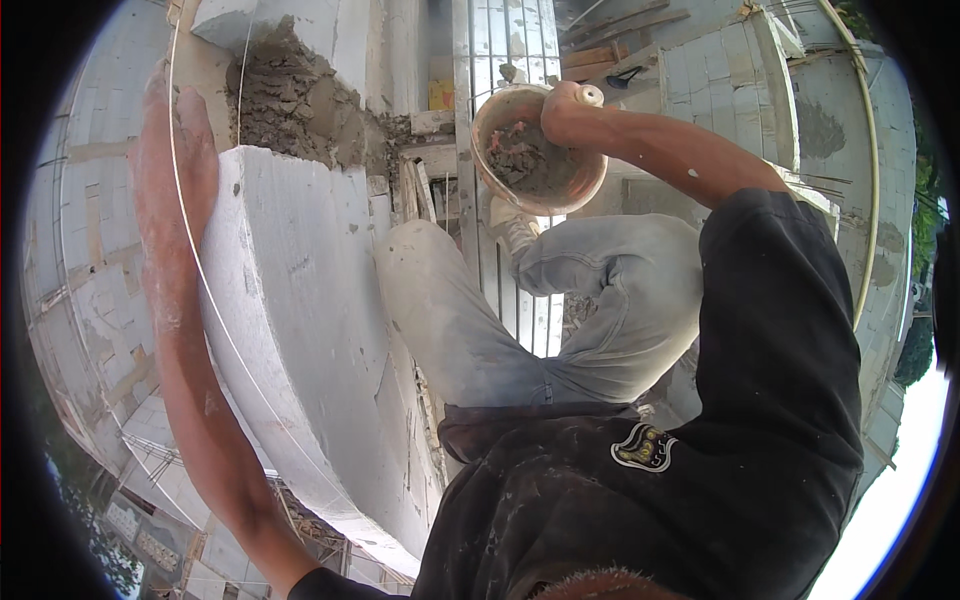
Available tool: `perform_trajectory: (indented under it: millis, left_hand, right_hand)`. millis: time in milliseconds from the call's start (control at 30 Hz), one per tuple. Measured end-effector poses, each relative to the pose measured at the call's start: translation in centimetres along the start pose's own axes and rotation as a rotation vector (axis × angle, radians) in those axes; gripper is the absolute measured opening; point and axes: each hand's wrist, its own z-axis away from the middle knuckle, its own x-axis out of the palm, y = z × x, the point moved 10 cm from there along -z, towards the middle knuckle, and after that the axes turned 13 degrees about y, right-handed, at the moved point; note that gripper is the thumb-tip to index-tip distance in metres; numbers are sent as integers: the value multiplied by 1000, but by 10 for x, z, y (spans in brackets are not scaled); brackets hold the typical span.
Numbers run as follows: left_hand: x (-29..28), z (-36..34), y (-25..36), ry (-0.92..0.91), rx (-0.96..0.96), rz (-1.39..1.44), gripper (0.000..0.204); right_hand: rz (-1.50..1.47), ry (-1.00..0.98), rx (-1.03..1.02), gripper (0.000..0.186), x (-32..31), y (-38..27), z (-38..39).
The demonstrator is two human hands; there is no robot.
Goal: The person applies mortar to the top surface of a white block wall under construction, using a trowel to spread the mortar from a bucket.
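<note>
My left hand is stretched along the outer side of a large pale grey block, its fingers extended. A thin white string line crosses in front of that hand and runs over the block. My right hand is closed around the pale, rounded handle of a trowel, over the rim of a round bucket. The trowel's blade is hidden behind the hand. Wet grey mortar lies in the bucket. Beyond the block's far end, rough mortar is spread on the wall top.
Another pale block stands beyond the spread mortar. My legs straddle a slatted metal plank, which runs under the bucket. Block walls rise on both sides, with loose timber at the far right. A pale hose or pipe curves along the right.
</note>
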Motion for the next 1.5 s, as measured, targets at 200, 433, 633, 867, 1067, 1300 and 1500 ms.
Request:
perform_trajectory:
  millis: [200, 433, 633, 867, 1067, 1300, 1500]
  left_hand:
    - [3, 3, -8, -14, -31, -24, 48]
    - [6, 6, -7, -26, -45, -50, 48]
    - [8, 6, -7, -28, -55, -73, 48]
    - [6, 8, -14, -18, -66, -113, 48]
    - [5, 7, -15, -14, -65, -199, 48]
    - [3, 4, -6, -29, -43, -113, 51]
    - [6, 4, -11, -97, -149, -73, 56]
  right_hand:
    - [-379, 313, -356, 32, 47, -33, 20]
    - [-874, 22, -224, 36, 168, -51, 46]
    - [-1138, 336, -280, 40, 203, -76, 39]
    - [-1466, 475, -329, 37, 192, -73, 60]
    - [-1641, 542, -324, 41, 153, -57, 76]
    - [-1666, 300, -280, 28, 99, -47, 55]
    - [-1795, 93, -310, 35, 96, -33, 68]
